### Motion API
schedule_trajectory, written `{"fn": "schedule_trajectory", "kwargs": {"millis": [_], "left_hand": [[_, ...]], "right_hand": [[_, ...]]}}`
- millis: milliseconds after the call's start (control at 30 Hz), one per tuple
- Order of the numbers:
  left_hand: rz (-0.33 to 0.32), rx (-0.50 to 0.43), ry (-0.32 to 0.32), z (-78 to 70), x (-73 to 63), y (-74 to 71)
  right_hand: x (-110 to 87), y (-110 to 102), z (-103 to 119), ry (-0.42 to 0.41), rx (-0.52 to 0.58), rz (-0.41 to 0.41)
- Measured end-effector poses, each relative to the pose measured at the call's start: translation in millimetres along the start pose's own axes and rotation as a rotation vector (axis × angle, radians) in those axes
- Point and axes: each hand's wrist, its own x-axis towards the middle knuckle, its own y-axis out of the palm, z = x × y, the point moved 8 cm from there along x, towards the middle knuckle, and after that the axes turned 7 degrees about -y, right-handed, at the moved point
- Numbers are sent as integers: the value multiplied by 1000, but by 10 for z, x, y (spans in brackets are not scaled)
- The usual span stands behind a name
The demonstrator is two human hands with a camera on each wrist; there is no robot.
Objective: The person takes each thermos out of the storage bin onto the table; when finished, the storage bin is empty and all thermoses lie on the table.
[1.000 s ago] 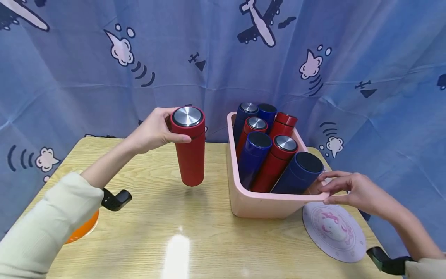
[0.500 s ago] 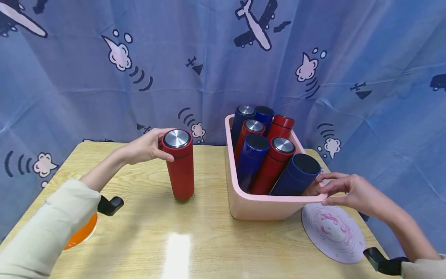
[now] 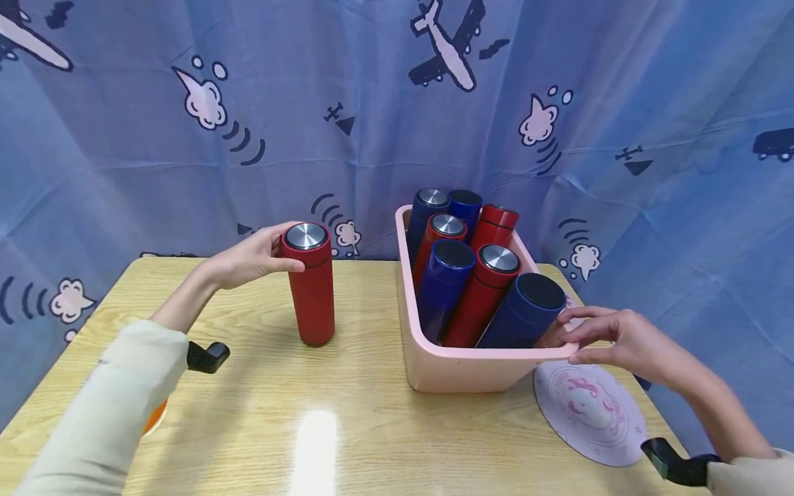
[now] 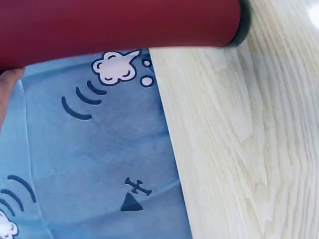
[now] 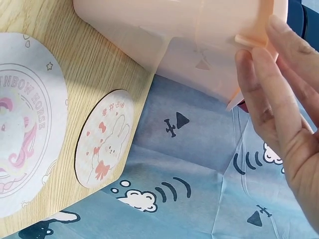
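Note:
My left hand (image 3: 251,260) grips a red thermos (image 3: 314,303) near its silver-topped lid, thumb across the front. The thermos stands upright, close over the left-middle of the table; in the left wrist view its red body (image 4: 124,25) spans the top. At the right, a pink bin (image 3: 462,372) holds several red and blue thermoses, some with silver lids and some with dark ones. My right hand (image 3: 629,341) holds the bin's near right corner, thumb outside and fingers over the rim. The right wrist view shows these fingers (image 5: 271,82) at the bin's edge.
A round white mat (image 3: 589,413) with a pink print lies right of the bin. Behind it is a smaller rabbit-print mat (image 5: 105,139). An orange item (image 3: 155,417) is partly hidden under my left sleeve. A blue patterned curtain (image 3: 372,103) hangs behind the wooden table (image 3: 248,427).
My left hand has brought the red thermos down and to the left, then slightly farther back. The right hand keeps its place on the bin while the head view shifts a little.

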Motion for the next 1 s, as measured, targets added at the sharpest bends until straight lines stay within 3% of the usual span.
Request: {"fn": "schedule_trajectory", "kwargs": {"millis": [267, 567, 800, 1000], "left_hand": [[-36, 13, 15, 46, 131, -106], [-12, -52, 20, 40, 340, -92], [-3, -111, 8, 63, 418, -62], [14, -107, 19, 89, 468, -60]], "right_hand": [[4, 5, 37, 16, 43, 12], [-11, 4, 36, 9, 45, 0], [-21, -1, 29, 11, 51, 1], [-39, -2, 21, -5, 68, -15]]}}
